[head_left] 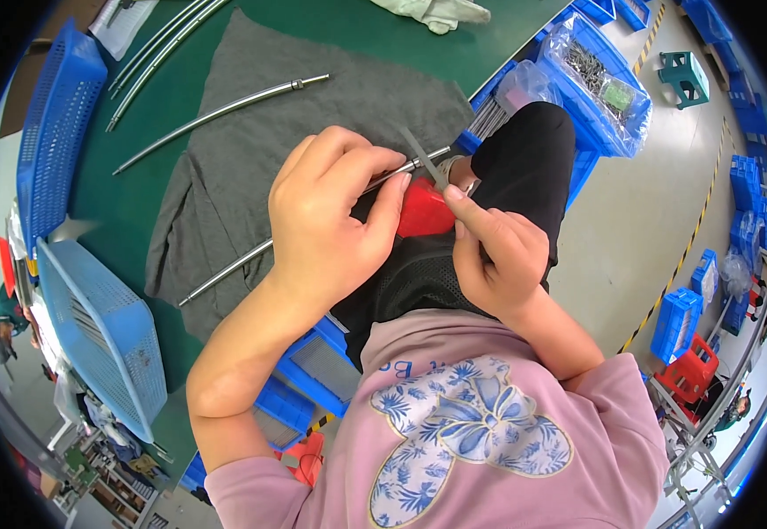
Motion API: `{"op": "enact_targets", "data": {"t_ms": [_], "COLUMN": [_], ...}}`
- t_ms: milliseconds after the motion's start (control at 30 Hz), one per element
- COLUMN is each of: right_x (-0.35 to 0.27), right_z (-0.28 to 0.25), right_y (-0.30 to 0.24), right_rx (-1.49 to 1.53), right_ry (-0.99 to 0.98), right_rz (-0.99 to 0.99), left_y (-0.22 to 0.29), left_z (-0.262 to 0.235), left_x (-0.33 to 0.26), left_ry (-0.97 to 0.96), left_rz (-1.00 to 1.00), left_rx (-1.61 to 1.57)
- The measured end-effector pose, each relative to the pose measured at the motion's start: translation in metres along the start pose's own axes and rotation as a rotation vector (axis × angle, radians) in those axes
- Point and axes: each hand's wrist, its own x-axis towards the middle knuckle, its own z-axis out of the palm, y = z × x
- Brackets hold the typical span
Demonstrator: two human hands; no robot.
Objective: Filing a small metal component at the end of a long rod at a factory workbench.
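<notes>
My left hand pinches a slim, shiny metal rod between thumb and fingers. The rod slants from the grey cloth up toward my right hand, and its stepped, collared end sticks out past my fingertips. In my right hand is a thin, flat grey strip, gripped by thumb and forefinger; it crosses the rod near that end. Whether the two touch, I cannot tell. A similar metal rod with a collar lies on the cloth beyond my left hand. Something red shows below the strip, near my lap.
The cloth covers part of a green table. Several long rods lie at its far left, near blue plastic baskets. Right of my knee stands a blue bin of small metal parts. A green stool stands on the floor.
</notes>
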Motion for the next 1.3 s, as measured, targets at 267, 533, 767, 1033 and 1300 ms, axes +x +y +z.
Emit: {"op": "enact_targets", "data": {"t_ms": [267, 533, 767, 1033, 1300], "right_x": [-0.004, 0.022, 0.022, 0.024, 0.023], "right_z": [-0.005, -0.012, 0.001, 0.005, 0.005], "right_y": [-0.009, -0.019, -0.010, -0.013, -0.010], "right_rx": [-0.186, -0.216, -0.227, -0.154, -0.153], "right_ry": [-0.132, -0.239, -0.193, -0.137, -0.145], "right_rz": [-0.017, -0.033, -0.062, -0.022, -0.048], "left_y": [0.001, 0.002, 0.005, 0.001, 0.005], "left_z": [-0.002, -0.003, -0.004, -0.002, -0.003], "left_x": [0.001, 0.001, 0.000, 0.002, 0.000], "left_ry": [-0.030, -0.061, -0.089, -0.064, -0.080], "left_rz": [0.031, 0.013, 0.052, 0.029, 0.016], "left_rx": [0.044, -0.008, -0.020, -0.030, -0.025]}}
